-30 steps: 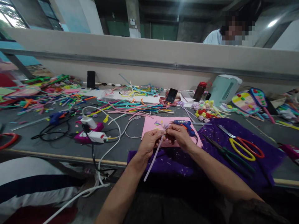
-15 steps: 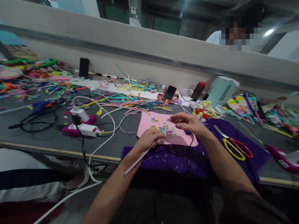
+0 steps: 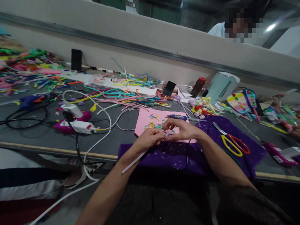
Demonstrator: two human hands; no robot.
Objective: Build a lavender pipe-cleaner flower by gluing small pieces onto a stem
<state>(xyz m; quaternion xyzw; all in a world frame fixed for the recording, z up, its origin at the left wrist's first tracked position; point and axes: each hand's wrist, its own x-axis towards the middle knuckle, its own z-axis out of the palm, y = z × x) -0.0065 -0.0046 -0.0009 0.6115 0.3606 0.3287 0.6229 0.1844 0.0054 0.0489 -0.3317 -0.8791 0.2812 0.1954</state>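
the bare left hand (image 3: 150, 137) pinched a thin pale lilac stem (image 3: 134, 162) above the purple cloth (image 3: 159, 159), the bare right hand (image 3: 184, 129) curved its fingers round the stem's lilac tip (image 3: 169, 133), beside the flat pink sheet (image 3: 143, 117)

Straight pale lilac stem (image 3: 134, 161), aslant

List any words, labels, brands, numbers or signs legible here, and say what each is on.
No text is legible.
White plug adapter: small red mark, too small to read.
Magenta power strip on the far right: pale patches, too blurred to tell whether they carry print.
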